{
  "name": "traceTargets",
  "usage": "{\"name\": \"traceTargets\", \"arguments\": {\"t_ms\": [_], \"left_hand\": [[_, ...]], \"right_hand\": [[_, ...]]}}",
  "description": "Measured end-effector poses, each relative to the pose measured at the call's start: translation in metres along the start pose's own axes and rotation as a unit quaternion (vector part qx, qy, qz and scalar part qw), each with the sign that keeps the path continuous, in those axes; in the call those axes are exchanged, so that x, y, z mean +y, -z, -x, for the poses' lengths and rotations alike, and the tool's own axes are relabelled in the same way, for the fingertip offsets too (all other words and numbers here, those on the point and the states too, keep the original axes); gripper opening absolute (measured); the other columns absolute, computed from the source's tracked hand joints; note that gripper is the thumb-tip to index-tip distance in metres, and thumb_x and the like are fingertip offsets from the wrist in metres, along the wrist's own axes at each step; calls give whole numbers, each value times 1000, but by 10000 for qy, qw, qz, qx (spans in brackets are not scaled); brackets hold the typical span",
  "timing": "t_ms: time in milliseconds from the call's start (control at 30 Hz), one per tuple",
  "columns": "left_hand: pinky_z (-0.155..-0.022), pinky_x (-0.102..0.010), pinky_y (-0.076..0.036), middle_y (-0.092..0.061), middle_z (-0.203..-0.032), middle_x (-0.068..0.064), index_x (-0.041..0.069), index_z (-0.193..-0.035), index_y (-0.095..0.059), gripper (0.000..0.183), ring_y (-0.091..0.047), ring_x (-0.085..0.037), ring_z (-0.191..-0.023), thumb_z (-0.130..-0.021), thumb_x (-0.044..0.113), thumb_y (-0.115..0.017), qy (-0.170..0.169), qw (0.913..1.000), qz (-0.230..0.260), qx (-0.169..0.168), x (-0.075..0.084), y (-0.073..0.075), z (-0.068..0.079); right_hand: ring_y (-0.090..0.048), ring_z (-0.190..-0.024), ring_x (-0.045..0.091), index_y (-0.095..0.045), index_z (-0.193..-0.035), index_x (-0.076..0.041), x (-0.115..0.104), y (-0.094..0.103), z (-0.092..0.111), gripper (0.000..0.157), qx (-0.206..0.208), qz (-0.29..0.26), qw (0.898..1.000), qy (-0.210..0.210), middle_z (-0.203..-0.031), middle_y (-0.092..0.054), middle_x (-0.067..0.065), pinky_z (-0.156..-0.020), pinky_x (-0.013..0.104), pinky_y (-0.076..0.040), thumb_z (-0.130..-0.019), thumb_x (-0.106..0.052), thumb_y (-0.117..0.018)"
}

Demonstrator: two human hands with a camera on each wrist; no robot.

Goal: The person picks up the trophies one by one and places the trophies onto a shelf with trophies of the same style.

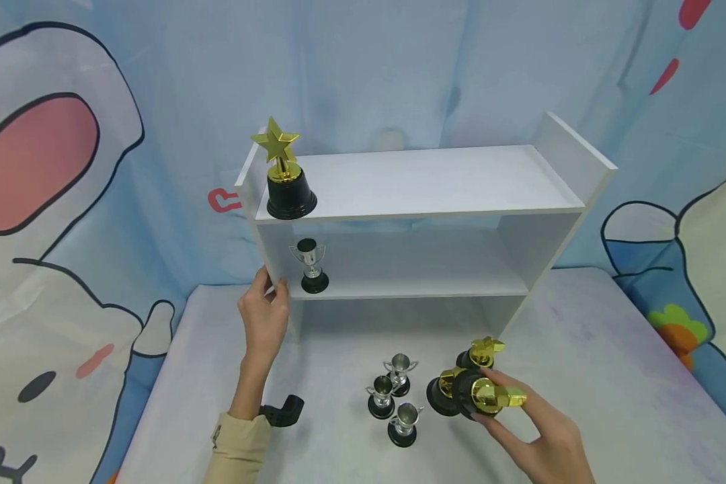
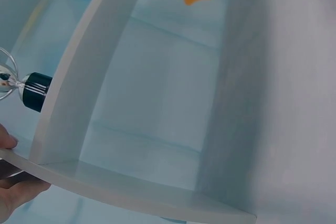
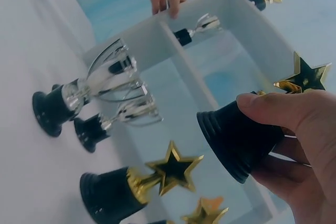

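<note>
Star trophy (image 1: 490, 395) is in the right hand (image 1: 552, 433) in the head view, above the desk (image 1: 581, 363) and before the shelf (image 1: 411, 181). Thumb and fingers pinch it narrowly, and it looks tilted. The left hand (image 1: 265, 317) grips the shelf's left side, probably to steady it. Three silver cups (image 1: 404, 420) stand grouped beside two other star trophies (image 1: 440, 400), perhaps to keep kinds together within reach. A lone silver cup (image 1: 311, 265) stands upright on the middle level, a top star trophy (image 1: 289, 193) above, both near the left end, maybe leaving room alongside.

In the left wrist view, the left hand's fingers lie on both faces of the thin side board, a narrow hold that suits steadying; the lone silver cup's base sits near that edge.

In the right wrist view, the thumb presses the black base with fingers curled opposite, likely because the base offers more surface than the pointed star, which is left free of the grip
</note>
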State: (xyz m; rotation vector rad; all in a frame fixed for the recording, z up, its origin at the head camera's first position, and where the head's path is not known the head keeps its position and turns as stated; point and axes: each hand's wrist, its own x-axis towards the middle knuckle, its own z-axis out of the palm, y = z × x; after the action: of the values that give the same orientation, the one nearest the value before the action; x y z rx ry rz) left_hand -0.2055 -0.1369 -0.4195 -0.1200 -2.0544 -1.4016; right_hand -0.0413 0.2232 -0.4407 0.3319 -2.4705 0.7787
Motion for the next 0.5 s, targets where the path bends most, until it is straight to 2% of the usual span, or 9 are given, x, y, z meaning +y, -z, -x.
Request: {"name": "traceTargets", "arguments": {"t_ms": [33, 67, 133, 200, 267, 333, 500], "left_hand": [[-92, -43, -63, -68, -127, -28, -7, -134, -62, 36, -69, -38, -118, -99, -3, -60, 5, 10000, 5, 2, -1, 0, 0], [-92, -42, -63, -68, -128, -28, -7, -134, -62, 36, -69, -37, -118, -99, -3, -60, 7, 10000, 2, 5, -1, 0, 0], [-92, -42, -63, -68, -127, -28, -7, -134, -62, 36, -69, -37, -118, -99, -2, -61, 24, 10000, 0, 12, -1, 0, 0], [-92, -41, -63, -68, -128, -27, -6, -134, -62, 36, -69, -37, -118, -99, -2, -61, 36, 10000, 11, 11, -1, -1, 0], [-92, -42, -63, -68, -128, -27, -6, -134, -62, 36, -69, -37, -118, -98, -3, -61, 41, 10000, 44, 7, 0, -1, 1], [-92, -43, -63, -68, -128, -27, -7, -134, -62, 36, -69, -38, -118, -98, -3, -61, 26, 10000, 68, 1, 0, -1, 1], [-92, -45, -63, -67, -128, -28, -8, -135, -61, 37, -68, -39, -119, -98, -4, -61, 25, 10000, 86, 13, 0, 0, 0]], "right_hand": [[-70, -106, 26, -66, -135, -12, -2, 0, -4, 88, -35, -28, 10000, 64, -124, -74, 9, -101, -5, -34, -54, 2, -97], [-69, -108, 25, -65, -136, -13, -3, 0, -7, 83, -41, -57, 9999, 140, -126, -73, 8, -102, -5, -34, -60, -8, -99], [-67, -116, 11, -65, -137, -13, -5, -1, -15, 71, -25, -191, 9993, 332, -129, -72, 7, -104, -3, -35, -75, -33, -92], [-62, -122, -3, -65, -138, -13, -7, -3, -21, 66, 24, -327, 9979, 557, -130, -72, 6, -105, -1, -36, -87, -54, -75], [-58, -124, -8, -65, -138, -12, -9, -4, -28, 72, 75, -463, 9960, 765, -130, -72, 7, -105, 1, -38, -93, -67, -52], [-54, -125, -12, -65, -139, -12, -11, -5, -35, 73, 68, -590, 9944, 870, -129, -72, 6, -104, 2, -40, -94, -68, -52], [-59, -124, -4, -66, -136, -6, -19, -7, -59, 67, 306, -1018, 9837, 1452, -128, -72, 8, -106, 5, -44, -97, -59, -60]]}}
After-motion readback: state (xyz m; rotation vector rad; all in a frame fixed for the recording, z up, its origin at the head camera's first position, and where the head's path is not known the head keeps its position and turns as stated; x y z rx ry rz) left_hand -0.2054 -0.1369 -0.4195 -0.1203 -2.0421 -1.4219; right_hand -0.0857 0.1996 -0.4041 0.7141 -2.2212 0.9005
